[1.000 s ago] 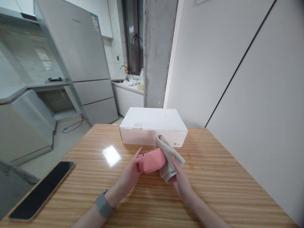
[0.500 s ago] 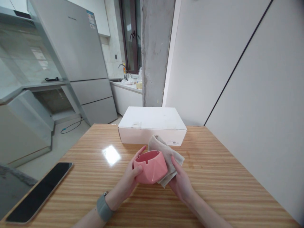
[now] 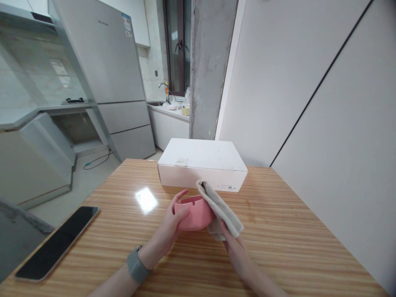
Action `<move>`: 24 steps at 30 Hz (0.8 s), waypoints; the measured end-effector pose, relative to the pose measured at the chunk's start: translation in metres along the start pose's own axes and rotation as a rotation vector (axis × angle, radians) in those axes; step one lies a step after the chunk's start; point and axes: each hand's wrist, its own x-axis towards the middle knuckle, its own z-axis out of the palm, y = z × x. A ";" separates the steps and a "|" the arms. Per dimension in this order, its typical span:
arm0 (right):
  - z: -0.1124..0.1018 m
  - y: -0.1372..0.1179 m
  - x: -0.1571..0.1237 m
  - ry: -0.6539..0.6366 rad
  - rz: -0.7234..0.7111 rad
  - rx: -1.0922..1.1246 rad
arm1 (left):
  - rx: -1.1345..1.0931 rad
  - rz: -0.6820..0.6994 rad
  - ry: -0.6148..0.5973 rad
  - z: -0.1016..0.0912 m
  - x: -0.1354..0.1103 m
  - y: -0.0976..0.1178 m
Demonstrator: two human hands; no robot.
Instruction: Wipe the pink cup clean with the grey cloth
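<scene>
From the head camera, the left hand (image 3: 171,225) is cupping a pink bowl (image 3: 194,212) from its left side, the grip pressed around the rim and wall with the thumb on the near face and the fingers curling over the far edge. The bowl is sitting just above the worktop (image 3: 278,247), tilted a little toward the person, with a notch showing in its rim. A grey band (image 3: 136,266) is sitting on the left wrist.

The right hand (image 3: 235,247) is pinching a beige cloth (image 3: 221,208), its grip closed on the lower end of the fabric. The cloth is draping over the right side of the bowl and touching it, its upper corner rising above the rim.

Just beyond both grips, a white box (image 3: 201,163) is lying shut on the worktop, near the bowl but apart from it. Well to the left of the left grip, a dark phone (image 3: 58,241) is lying flat near the worktop's edge.
</scene>
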 end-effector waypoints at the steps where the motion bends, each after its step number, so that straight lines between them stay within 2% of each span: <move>1: -0.002 0.003 0.001 -0.008 -0.005 -0.014 | 0.003 -0.004 0.017 -0.001 0.001 -0.001; 3: -0.002 0.005 0.006 -0.002 -0.023 -0.019 | -0.018 -0.028 0.028 -0.002 0.002 -0.004; 6: 0.004 0.001 0.017 0.072 -0.029 0.015 | -0.139 -0.113 -0.009 -0.001 0.005 -0.002; 10: 0.012 -0.014 0.023 0.132 0.045 0.109 | -0.247 -0.211 -0.055 -0.002 0.005 0.007; 14: 0.017 -0.029 0.019 0.085 0.088 0.186 | -0.130 -0.190 -0.113 -0.006 0.003 0.012; 18: 0.021 -0.038 0.014 0.054 0.151 0.243 | -0.043 -0.107 -0.123 -0.009 0.003 0.006; 20: 0.023 -0.039 0.012 0.038 0.193 0.265 | -0.046 -0.063 -0.122 -0.010 0.004 0.001; 24: 0.027 -0.037 0.008 -0.005 0.219 0.303 | -0.130 -0.062 -0.229 -0.009 0.000 -0.002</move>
